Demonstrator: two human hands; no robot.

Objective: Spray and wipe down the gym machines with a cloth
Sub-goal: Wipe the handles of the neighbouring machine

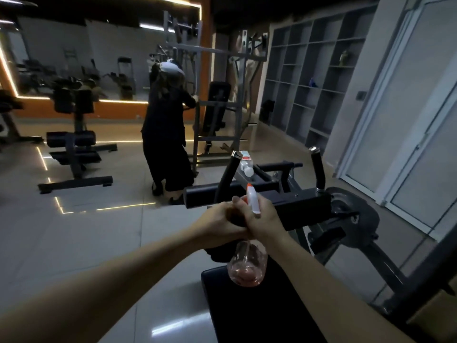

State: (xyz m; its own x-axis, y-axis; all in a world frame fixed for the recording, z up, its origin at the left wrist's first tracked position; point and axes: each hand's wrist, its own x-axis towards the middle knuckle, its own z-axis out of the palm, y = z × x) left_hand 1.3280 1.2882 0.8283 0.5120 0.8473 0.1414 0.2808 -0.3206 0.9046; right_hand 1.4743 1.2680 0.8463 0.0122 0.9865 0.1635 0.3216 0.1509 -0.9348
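Note:
Both my hands meet in front of me above a black gym machine (306, 204). My right hand (265, 222) grips the neck of a clear spray bottle (247, 267) with pink liquid at its bottom; its white and orange nozzle points up and away. Touching the right hand, my left hand (217, 225) is curled round a dark cloth (218, 253), which bunches between the hands and hangs a little below them. The machine's black seat pad (249, 313) lies under the bottle. Two upright padded handles (318, 169) rise behind the hands.
A small plastic bottle (246, 165) lies on the machine's far frame. A person in black (165, 129) stands at a grey rack (217, 120) ahead. A black bench (74, 149) stands left, grey shelves (314, 78) and a glass door (405, 115) right. The tiled floor (99, 231) is glossy.

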